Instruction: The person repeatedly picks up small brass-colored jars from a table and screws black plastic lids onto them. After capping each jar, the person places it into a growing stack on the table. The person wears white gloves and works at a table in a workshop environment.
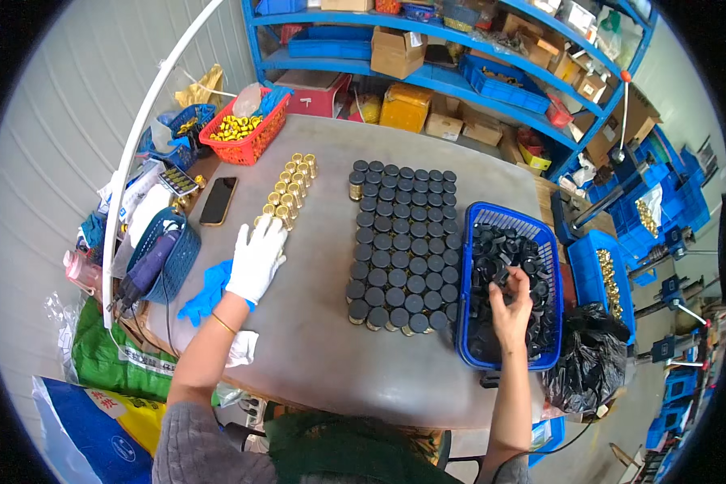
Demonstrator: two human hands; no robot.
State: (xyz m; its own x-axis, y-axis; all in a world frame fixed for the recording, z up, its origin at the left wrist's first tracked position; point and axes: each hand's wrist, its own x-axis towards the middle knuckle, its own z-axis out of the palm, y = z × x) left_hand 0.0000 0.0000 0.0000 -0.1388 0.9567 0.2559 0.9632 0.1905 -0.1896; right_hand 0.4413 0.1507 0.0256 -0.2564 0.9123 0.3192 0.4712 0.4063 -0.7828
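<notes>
Right hand point(514, 313): bare, over the blue basket point(465, 278); thumb and fingertips pinched on 1 black cap point(502, 277). Advisable: grip by the rim, make sure only 1 cap comes up, and lift clear of the basket wall.

Left hand point(258, 260): in a white glove, fingers extended, not clenched, tips at the near end of the brass pieces point(289, 194); whether they grip 1, cannot tell. Advisable: take the nearest piece by its sides, so that its neighbours do not topple.

Brass pieces: uncapped, a narrow slanting group on the tabletop point(315, 347), left of centre.

Capped pieces point(401, 227): upright in close rows, between the 2 hands, just beside the basket. Advisable: carry any cap above these rows, wrist high; a low sweep could upset the outer row.

Loose caps point(532, 256): black, heaped in the basket.

Blue glove point(208, 297): crumpled beside the left wrist; best set aside, as it could snag.
</notes>
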